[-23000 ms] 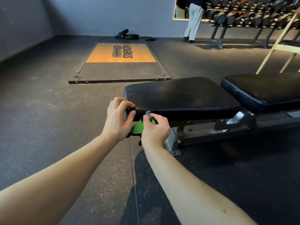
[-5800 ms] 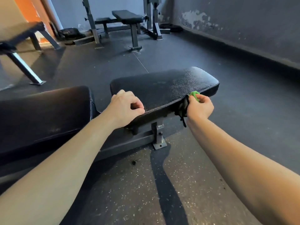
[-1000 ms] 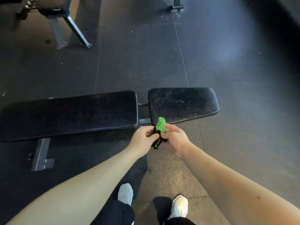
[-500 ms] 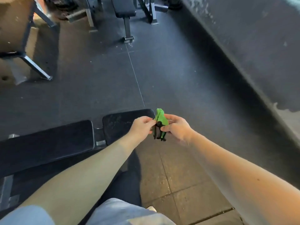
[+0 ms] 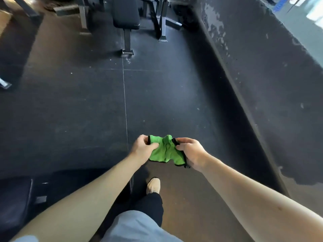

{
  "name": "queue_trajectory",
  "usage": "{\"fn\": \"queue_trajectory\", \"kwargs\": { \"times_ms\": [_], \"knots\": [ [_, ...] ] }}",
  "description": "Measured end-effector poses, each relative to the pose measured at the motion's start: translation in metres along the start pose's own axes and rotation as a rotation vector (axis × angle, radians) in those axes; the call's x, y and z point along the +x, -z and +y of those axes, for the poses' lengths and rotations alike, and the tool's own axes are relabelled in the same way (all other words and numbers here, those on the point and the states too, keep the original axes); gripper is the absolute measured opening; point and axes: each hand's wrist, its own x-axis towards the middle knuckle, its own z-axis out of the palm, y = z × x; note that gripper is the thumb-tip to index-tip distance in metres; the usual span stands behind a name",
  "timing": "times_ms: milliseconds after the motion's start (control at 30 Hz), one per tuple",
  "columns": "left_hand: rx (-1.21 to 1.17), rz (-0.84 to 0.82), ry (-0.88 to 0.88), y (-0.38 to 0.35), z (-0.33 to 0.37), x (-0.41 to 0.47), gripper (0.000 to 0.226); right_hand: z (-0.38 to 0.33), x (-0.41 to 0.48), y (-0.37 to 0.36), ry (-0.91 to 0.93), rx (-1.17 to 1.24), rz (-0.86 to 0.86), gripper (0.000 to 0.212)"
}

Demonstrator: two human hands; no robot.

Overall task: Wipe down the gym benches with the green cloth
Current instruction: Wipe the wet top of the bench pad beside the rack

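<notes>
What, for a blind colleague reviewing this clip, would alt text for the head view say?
A left hand and right hand hold a green cloth spread between them above a dark floor. A black bench stands ahead, and another bench's pad shows at lower left.

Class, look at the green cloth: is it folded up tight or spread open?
Partly spread. The green cloth is stretched between the left hand and right hand, each pinching a black-trimmed edge, but its middle is bunched and creased.

Dark rubber floor [image 5: 78, 110]; bench [image 5: 125, 14] stands on it.
</notes>
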Motion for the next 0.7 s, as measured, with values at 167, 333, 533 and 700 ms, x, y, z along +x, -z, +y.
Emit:
{"fn": "queue_trajectory", "kwargs": {
  "times_ms": [167, 333, 533, 700],
  "knots": [
    [0.076, 0.108, -0.095, 0.030, 0.101, 0.081, 0.016, -0.138, 0.083, -0.001, 0.022, -0.204, -0.185, 0.046],
    [0.115, 0.247, -0.261, 0.079, 0.176, 0.151, 0.016, -0.263, 0.165, -0.052, 0.192, -0.597, -0.384, 0.045],
    [0.157, 0.354, -0.270, 0.159, 0.233, 0.242, 0.017, -0.381, 0.274, -0.159, 0.341, -0.762, -0.702, 0.063],
    [0.243, 0.644, -0.124, 0.256, 0.277, 0.306, 0.020, -0.488, 0.331, -0.261, 0.548, -0.967, -0.913, 0.032]
  ]
}}
